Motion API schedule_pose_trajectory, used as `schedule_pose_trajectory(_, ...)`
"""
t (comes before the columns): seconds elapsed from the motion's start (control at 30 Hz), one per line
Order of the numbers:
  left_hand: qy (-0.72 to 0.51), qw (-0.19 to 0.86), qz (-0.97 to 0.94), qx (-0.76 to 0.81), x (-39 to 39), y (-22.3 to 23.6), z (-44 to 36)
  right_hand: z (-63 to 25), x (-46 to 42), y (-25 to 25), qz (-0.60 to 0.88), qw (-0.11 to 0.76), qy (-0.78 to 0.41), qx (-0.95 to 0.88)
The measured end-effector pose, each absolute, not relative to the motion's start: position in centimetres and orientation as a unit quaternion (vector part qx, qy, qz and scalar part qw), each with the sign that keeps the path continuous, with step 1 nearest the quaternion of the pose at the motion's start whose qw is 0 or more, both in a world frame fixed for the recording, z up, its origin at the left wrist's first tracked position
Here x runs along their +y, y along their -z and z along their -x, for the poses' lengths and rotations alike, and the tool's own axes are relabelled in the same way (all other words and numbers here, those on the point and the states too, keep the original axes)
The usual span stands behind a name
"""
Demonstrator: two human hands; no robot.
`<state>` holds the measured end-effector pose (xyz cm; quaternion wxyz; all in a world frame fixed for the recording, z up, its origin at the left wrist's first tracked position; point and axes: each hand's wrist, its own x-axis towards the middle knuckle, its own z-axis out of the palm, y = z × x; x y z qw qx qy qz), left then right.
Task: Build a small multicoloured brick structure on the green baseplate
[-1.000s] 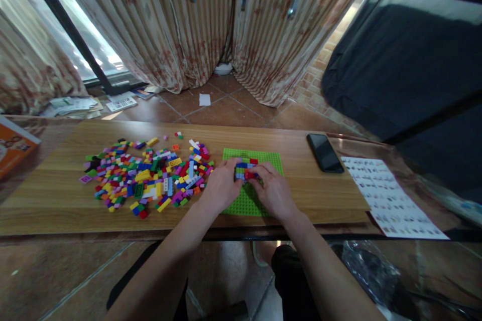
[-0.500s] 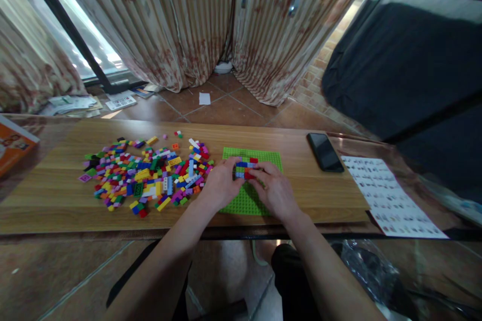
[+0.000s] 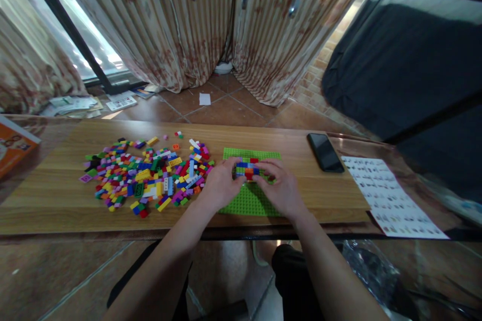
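Observation:
A small build of joined toy bricks (image 3: 247, 168) in blue, red, orange and light blue sits over the green studded baseplate (image 3: 250, 203). My left hand (image 3: 224, 185) is closed on the build's left end, thumb at the near side and fingers at the far side. At the right end, my right hand (image 3: 281, 186) curls its thumb and fingers about the bricks. Its fingertips partly cover that end, where a dark blue piece shows. Whether the build is pressed onto the baseplate or held just over it cannot be made out.
Left of the baseplate spreads a pile of loose mixed bricks (image 3: 143, 175) on the wooden board (image 3: 56, 190). A black phone (image 3: 325, 152) lies to the right, beside a printed sheet (image 3: 391, 195). An orange box (image 3: 15, 145) stands at the far left.
My right hand has shifted slightly right, and its fingers have opened a little around the bricks. More of the build's right end now shows, with orange and dark blue pieces visible. My left hand stays put.

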<state>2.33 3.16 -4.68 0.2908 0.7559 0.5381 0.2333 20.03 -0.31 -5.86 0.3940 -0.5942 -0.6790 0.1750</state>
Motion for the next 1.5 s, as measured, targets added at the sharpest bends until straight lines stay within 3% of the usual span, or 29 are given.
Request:
schedule_pose_trajectory(0.17, -0.235, 0.301, -0.727, 0.571, 3.5, 4.3, -2.4, -21.1, 0.7, 6.7, 0.660, 0.473, -0.226, -0.538)
schedule_pose_trajectory(0.3, -0.227, 0.302, -0.721, 0.581, 3.7, 4.5, -2.8, -20.7, 0.9, 7.8, 0.669, 0.449, -0.295, -0.514)
schedule_pose_trajectory(0.53, -0.218, 0.286, -0.726, 0.586, 3.6, 4.8, -3.0, -20.0, 0.9, 8.6, 0.682, 0.407, -0.276, -0.541)
schedule_pose_trajectory(1.5, -0.220, 0.266, -0.705, 0.619, 3.1, 4.8, -3.8, -20.4, 1.3, 7.9, 0.676, 0.402, -0.334, -0.520)
